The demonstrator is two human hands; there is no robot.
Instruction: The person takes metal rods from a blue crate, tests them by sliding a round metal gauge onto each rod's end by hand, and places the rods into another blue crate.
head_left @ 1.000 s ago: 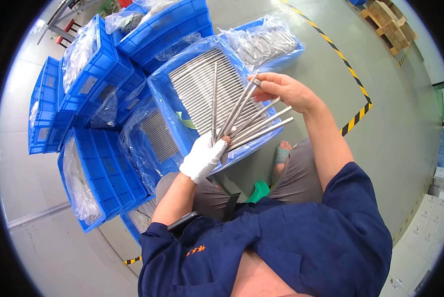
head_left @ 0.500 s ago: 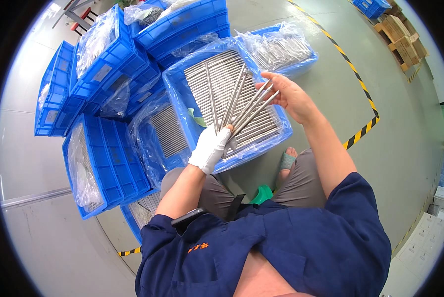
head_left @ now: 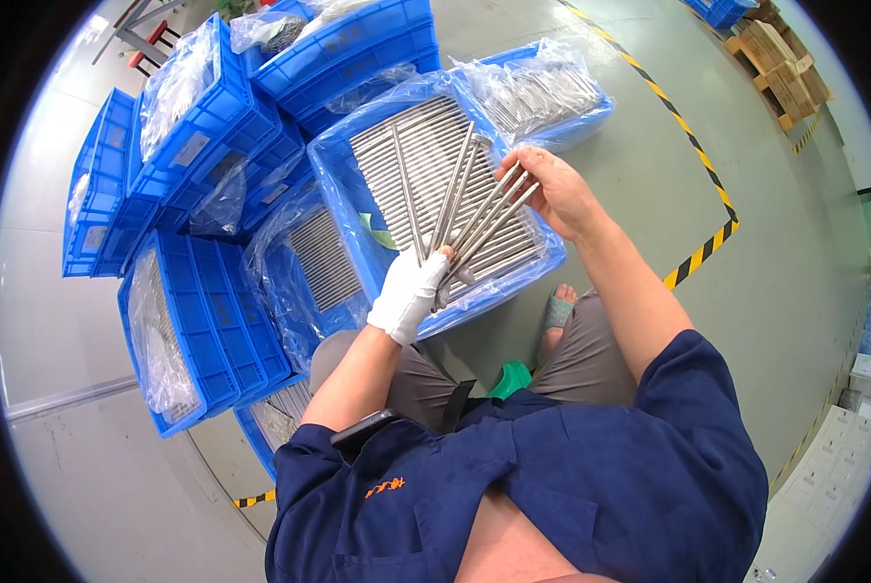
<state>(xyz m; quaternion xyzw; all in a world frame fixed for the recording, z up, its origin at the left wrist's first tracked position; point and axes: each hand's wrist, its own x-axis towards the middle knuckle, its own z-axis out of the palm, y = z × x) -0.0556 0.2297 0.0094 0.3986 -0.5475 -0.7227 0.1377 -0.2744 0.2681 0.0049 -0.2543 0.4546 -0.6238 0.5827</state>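
Several slim metal rods (head_left: 453,199) fan out from my left hand (head_left: 406,296), which wears a white glove and is closed round their near ends. My bare right hand (head_left: 560,189) is at the far ends of the right-hand rods, its thumb and fingers bent about the tips; the exact grip is partly hidden. Below both hands is a blue plastic crate (head_left: 336,199) lined with clear film. Inside it, similar rods (head_left: 387,160) lie side by side in a flat layer. A small green-yellow scrap (head_left: 377,233) rests by its left wall.
Film-lined crates with rods stand close by: one at the left (head_left: 260,248), one at the far right (head_left: 600,109). Blue crates are stacked further left (head_left: 251,360). Yellow-black tape (head_left: 698,146) marks the floor at right. Wooden pallets (head_left: 775,73) stand beyond.
My right hand has shifted slightly left and nearer the rod tips, its fingers more bent about them. My left hand keeps its hold on the fanned rods. The whole view has shifted slightly.
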